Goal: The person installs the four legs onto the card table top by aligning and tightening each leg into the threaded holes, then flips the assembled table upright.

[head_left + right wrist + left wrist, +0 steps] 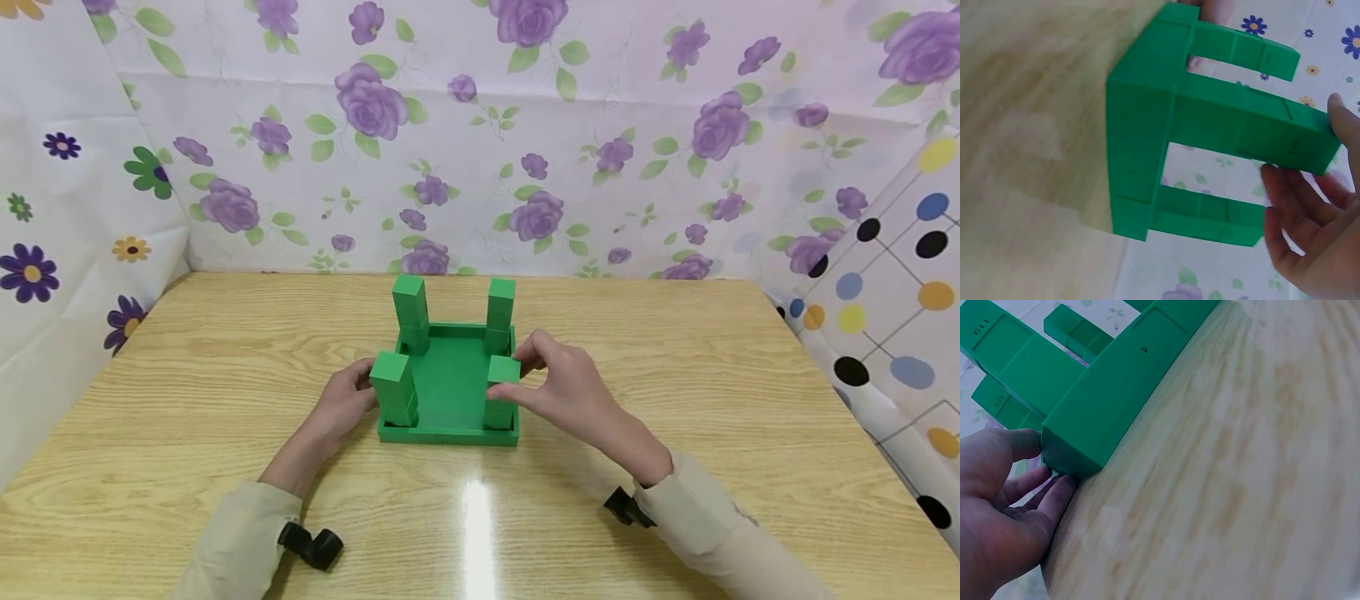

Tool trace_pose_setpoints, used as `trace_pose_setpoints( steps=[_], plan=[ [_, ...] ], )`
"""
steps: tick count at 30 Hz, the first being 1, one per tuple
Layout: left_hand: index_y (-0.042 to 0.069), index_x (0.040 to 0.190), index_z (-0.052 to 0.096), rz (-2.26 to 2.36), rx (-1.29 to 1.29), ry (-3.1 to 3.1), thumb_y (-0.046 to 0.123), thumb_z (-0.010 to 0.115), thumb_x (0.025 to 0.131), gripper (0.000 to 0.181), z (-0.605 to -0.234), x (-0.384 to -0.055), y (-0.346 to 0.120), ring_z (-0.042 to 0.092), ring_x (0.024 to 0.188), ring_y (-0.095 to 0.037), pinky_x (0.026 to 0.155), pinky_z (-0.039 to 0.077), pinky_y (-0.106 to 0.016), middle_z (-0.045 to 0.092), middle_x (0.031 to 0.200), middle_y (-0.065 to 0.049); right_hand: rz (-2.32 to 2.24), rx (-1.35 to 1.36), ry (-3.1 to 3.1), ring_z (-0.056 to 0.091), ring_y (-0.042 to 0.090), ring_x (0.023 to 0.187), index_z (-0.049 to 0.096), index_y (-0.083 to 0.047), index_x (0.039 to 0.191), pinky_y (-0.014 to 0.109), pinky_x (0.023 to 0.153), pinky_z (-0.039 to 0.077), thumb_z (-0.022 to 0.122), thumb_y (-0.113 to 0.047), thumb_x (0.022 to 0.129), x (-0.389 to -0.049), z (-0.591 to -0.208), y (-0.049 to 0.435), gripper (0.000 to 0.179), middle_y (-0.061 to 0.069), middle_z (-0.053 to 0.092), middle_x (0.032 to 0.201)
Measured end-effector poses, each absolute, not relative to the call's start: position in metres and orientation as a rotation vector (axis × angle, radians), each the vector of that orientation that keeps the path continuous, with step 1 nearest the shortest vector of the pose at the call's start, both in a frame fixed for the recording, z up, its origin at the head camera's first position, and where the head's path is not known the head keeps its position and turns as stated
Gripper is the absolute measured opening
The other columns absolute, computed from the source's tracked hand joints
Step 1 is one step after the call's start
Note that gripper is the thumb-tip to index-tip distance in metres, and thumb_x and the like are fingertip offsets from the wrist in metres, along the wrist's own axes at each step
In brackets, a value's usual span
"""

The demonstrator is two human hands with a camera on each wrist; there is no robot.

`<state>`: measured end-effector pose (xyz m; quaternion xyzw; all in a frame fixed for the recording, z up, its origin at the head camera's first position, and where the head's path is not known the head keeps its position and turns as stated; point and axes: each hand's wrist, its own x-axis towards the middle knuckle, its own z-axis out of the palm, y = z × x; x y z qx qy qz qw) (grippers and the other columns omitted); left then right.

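Note:
A shallow green tray (450, 436) with a raised rim lies on the table, and a stacked green block post stands upright at each corner. My left hand (341, 404) holds the tray's left side near the front-left post (393, 392); in the left wrist view, its thumb and fingers are at the tray's corner (1075, 447). With thumb and fingers on opposite sides, my right hand (570, 392) pinches the upper block (1288, 134) of the front-right post. Both back posts, left (411, 304) and right (501, 308), stand untouched.
The wood-grain table (225, 367) reaches a purple-flowered cloth backdrop (450, 167) behind the tray. Patterned cloths hang at the left (67, 208) and right (892, 308). A black wrist mount sits by each sleeve cuff.

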<state>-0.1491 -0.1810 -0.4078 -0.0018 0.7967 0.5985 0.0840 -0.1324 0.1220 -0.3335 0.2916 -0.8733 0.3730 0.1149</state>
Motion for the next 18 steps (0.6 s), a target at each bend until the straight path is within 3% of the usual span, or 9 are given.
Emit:
trace_pose_setpoints(
  steps=[3,8,11,18],
  plan=[
    [-0.002,0.135,0.049,1.782,0.000,2.376,0.008,0.052,0.100,0.037,-0.407,-0.149,-0.180,0.051,0.101,-0.021,0.082,0.046,-0.029,0.054,0.117,-0.016,1.094,0.867,-2.657,0.064,0.019,0.090,0.059,-0.008,0.107,0.037,0.078,0.052,0.082,-0.030,0.078,-0.132,-0.330,0.125,0.043,0.001,0.066,0.099],
    [-0.002,0.137,0.048,1.784,0.002,2.365,0.009,0.052,0.100,0.038,-0.406,-0.148,-0.180,0.051,0.100,-0.020,0.082,0.047,-0.030,0.054,0.118,-0.015,1.101,0.874,-2.909,0.058,0.024,0.109,0.050,-0.009,0.137,0.043,0.083,0.049,0.074,-0.042,0.085,-0.134,-0.328,0.129,0.066,0.004,0.058,0.128],
    [-0.002,0.136,0.049,1.789,0.004,2.364,0.008,0.052,0.100,0.037,-0.406,-0.149,-0.181,0.051,0.099,-0.020,0.081,0.047,-0.029,0.055,0.117,-0.016,1.179,0.945,-2.938,0.055,0.025,0.115,0.044,-0.009,0.144,0.043,0.089,0.048,0.072,-0.041,0.087,-0.138,-0.331,0.133,0.071,0.006,0.053,0.136],
    [-0.003,0.135,0.049,1.790,0.004,2.373,0.007,0.052,0.100,0.036,-0.408,-0.149,-0.181,0.051,0.099,-0.020,0.081,0.047,-0.028,0.055,0.117,-0.016,1.696,1.255,-2.719,0.048,0.020,0.126,0.042,-0.011,0.147,0.042,0.100,0.041,0.066,-0.021,0.095,-0.156,-0.342,0.143,0.058,0.005,0.046,0.145]
  ],
)
